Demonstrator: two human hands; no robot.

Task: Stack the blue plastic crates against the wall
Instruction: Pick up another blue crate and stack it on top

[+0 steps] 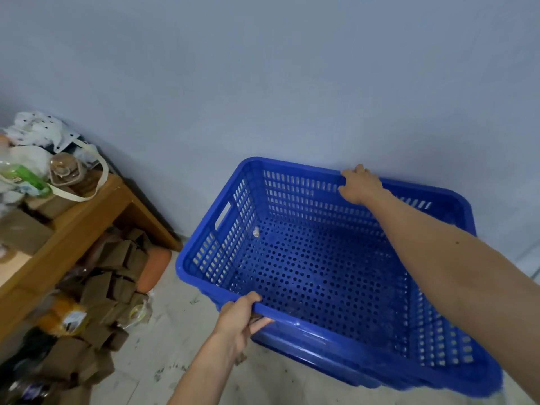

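Observation:
A large blue plastic crate (306, 276) with perforated walls and floor is in front of me, its far side close to the pale wall (263, 83). Below its near rim the edge of a second blue crate (292, 349) shows, so it seems to sit on or in another one. My left hand (238, 318) is closed on the near rim at its left corner. My right hand (358, 184) reaches across the crate and grips the far rim by the wall. A small pale scrap (256, 232) lies inside, near the left wall.
A wooden table (79, 226) stands at the left, loaded with bags and bottles (38, 159). Brown cardboard boxes (108, 290) and an orange object (153, 268) are piled under and beside it. Pale, scuffed floor (175, 346) lies between the pile and the crate.

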